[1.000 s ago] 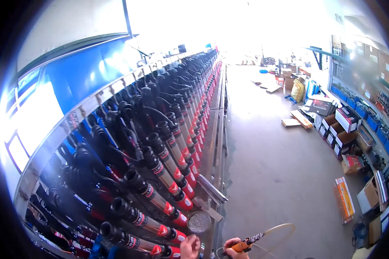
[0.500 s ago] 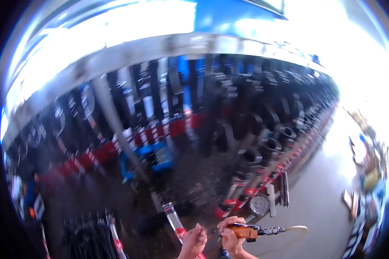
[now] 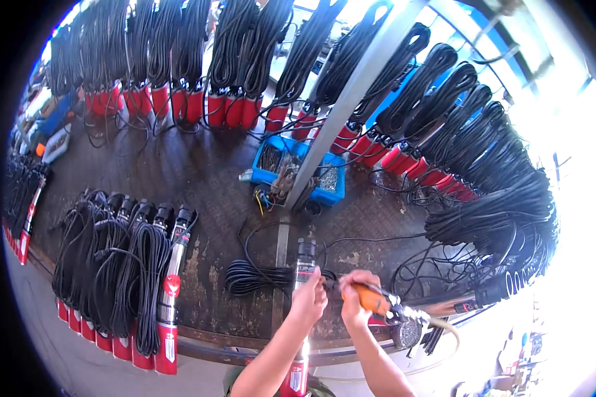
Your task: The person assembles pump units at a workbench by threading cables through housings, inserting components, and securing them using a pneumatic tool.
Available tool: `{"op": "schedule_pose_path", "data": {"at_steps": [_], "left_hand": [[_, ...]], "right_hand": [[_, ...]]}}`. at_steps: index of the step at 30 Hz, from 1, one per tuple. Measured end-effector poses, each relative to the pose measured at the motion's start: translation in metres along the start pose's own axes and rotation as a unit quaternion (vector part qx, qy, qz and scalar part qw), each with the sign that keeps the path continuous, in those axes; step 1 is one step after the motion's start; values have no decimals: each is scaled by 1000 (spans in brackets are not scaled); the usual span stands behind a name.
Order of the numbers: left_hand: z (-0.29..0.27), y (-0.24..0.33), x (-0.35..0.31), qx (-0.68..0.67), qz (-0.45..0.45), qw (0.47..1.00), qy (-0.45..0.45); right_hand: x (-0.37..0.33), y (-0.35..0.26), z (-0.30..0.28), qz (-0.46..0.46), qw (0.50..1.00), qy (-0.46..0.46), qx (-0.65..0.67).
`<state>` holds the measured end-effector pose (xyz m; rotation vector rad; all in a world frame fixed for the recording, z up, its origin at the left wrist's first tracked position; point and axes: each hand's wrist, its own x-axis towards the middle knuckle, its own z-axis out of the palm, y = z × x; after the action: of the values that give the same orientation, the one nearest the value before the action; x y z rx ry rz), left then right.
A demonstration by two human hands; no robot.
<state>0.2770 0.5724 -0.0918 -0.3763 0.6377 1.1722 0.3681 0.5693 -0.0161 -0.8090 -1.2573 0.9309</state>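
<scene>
A slim steel pump with a black top and red lower end stands in front of me, leaning over the bench edge. My left hand is at its upper body, fingers curled together; anything inside them is hidden. In my right hand is an orange air screwdriver, its hose trailing to the right. The tool's front points toward the pump and my left fingers. A coiled black cable lies on the bench just left of the pump.
A blue parts bin with small metal pieces sits behind a grey upright post. Finished-looking pumps with cable coils line the left front. More coiled cables heap at the right. A round tin stands near the bench edge.
My view has swung, bringing the bench top and pumps into sharper sight. My left hand now sits against the pump. The air screwdriver stays in my right hand.
</scene>
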Motion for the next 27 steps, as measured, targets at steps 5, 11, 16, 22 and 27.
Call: {"op": "schedule_pose_path", "data": {"at_steps": [5, 11, 16, 22, 27], "left_hand": [[-2, 39, 42, -122, -21, 990, 61], [-13, 45, 53, -216, -50, 975, 12], [-14, 37, 58, -230, -55, 972, 10], [-12, 34, 41, -163, 2, 987, 4], [-19, 25, 8, -66, 155, 985, 36]], "right_hand": [[32, 66, 17, -8, 997, -73, -25], [41, 80, 24, 53, 996, -58, -38], [42, 85, 16, 76, 994, -56, -59], [48, 84, 18, 67, 988, -116, -77], [49, 103, 25, 48, 996, -62, -35]]}}
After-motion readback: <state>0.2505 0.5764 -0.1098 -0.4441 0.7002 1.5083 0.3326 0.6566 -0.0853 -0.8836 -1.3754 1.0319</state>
